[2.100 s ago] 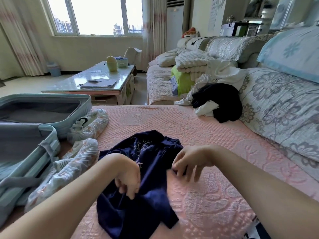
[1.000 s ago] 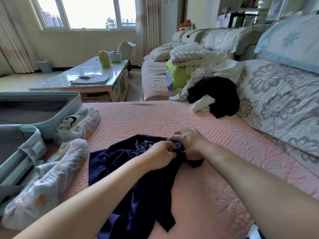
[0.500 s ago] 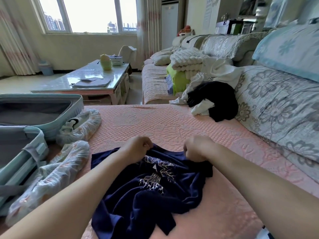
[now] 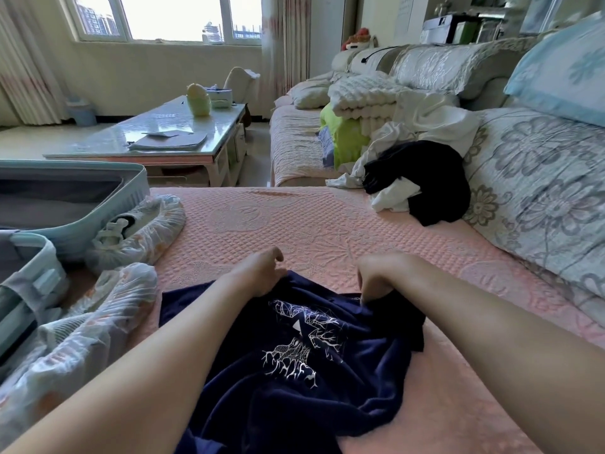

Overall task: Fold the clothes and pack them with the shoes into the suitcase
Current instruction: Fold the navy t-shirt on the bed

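Observation:
A dark navy T-shirt point(image 4: 314, 365) with a white printed design lies crumpled on the pink bedspread point(image 4: 294, 224) in front of me. My left hand point(image 4: 258, 273) grips its far edge on the left and my right hand point(image 4: 379, 276) pinches the far edge on the right. Two shoes in clear plastic covers lie at the left, one near point(image 4: 85, 326) and one farther point(image 4: 137, 234). The light blue suitcase point(image 4: 65, 204) lies open at the left edge. A pile of black and white clothes point(image 4: 415, 181) sits at the back right.
Floral cushions point(image 4: 540, 198) line the right side, with a light blue pillow point(image 4: 563, 70) above. A sofa section beyond holds folded white blankets point(image 4: 366, 96) and a green item point(image 4: 347, 136). A glass coffee table point(image 4: 157, 136) with papers stands at the back left.
My hands came together on the bunched shirt, then drew apart along its far edge. The shirt has spread out and its white print now faces up.

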Demonstrator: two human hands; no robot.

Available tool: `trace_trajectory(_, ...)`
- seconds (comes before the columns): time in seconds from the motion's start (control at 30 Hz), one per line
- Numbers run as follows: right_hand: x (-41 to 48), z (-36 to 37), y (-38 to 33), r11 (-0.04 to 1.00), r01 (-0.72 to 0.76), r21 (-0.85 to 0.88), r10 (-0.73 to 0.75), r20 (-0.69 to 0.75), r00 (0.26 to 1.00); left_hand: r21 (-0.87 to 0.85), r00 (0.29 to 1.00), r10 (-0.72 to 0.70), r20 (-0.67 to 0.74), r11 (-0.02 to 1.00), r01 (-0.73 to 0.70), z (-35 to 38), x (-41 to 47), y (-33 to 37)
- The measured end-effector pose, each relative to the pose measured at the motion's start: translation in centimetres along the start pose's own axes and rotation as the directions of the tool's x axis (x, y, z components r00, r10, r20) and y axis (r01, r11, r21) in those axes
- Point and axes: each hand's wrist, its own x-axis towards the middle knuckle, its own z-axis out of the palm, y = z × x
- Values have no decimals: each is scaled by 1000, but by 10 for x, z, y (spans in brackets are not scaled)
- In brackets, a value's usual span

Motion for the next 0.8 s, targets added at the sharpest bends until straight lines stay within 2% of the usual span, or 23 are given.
trace_trajectory(0.07, -7, 0, 5, 1000, 0, -21, 1, 28, 1000, 55, 998, 7, 62, 998, -11, 6, 4, 5)
trace_trajectory(0.13, -10, 4, 8, 999, -3, -43, 2, -26, 1000, 131, 997, 50, 55, 990, -57, 10, 8, 9)
trace_trajectory(0.2, -12, 5, 12, 1000, -2, 3, 2, -170, 986, 101, 995, 85, -52, 992, -79, 6, 6, 14)
trace_trajectory(0.23, -13, 5, 14, 997, 10, 80, 11, -260, 966, 57, 984, 93, -154, 995, -85, 1, 3, 17)
trace_trajectory(0.3, -15, 2, 17, 962, 81, 262, 56, -476, 878, -52, 911, 108, -398, 989, -140, -14, -6, 20)
trace_trajectory(0.33, -15, 2, 18, 942, 131, 309, 84, -595, 799, -103, 857, 117, -502, 976, -193, -23, -12, 20)
trace_trajectory(0.37, -15, 1, 17, 933, 173, 315, 102, -694, 712, -138, 814, 134, -565, 958, -253, -30, -16, 16)
trace_trajectory(0.4, -15, 2, 16, 934, 191, 301, 106, -746, 657, -147, 798, 171, -578, 940, -308, -35, -21, 11)
trace_trajectory(0.43, -15, 2, 14, 939, 197, 281, 90, -756, 649, -132, 807, 230, -543, 927, -352, -39, -26, 5)
trace_trajectory(0.47, -14, 5, 12, 950, 176, 258, 65, -714, 697, -110, 850, 277, -448, 927, -360, -38, -30, -2)
trace_trajectory(0.53, -12, 11, 7, 975, 93, 200, 21, -504, 863, -29, 951, 283, -126, 957, -289, -29, -41, -13)
trace_trajectory(0.57, -11, 14, 5, 982, 66, 179, 8, -384, 923, 39, 969, 245, 20, 969, -246, -24, -46, -16)
trace_trajectory(0.6, -11, 17, 4, 986, 50, 161, -1, -292, 956, 93, 974, 206, 96, 972, -214, -19, -50, -17)
trace_trajectory(0.63, -10, 18, 3, 988, 47, 145, -10, -245, 970, 116, 978, 179, 110, 975, -192, -16, -52, -16)
trace_trajectory(0.7, -9, 18, 2, 985, 65, 160, -20, -266, 964, 125, 990, 130, 50, 983, -135, -18, -51, -9)
trace_trajectory(0.77, -6, 14, 1, 955, 97, 281, -4, -316, 949, 95, 997, 82, -1, 992, -81, -21, -45, -6)
trace_trajectory(0.8, -4, 13, 1, 928, 104, 357, 17, -320, 947, 102, 998, 62, 18, 993, -64, -21, -43, -5)
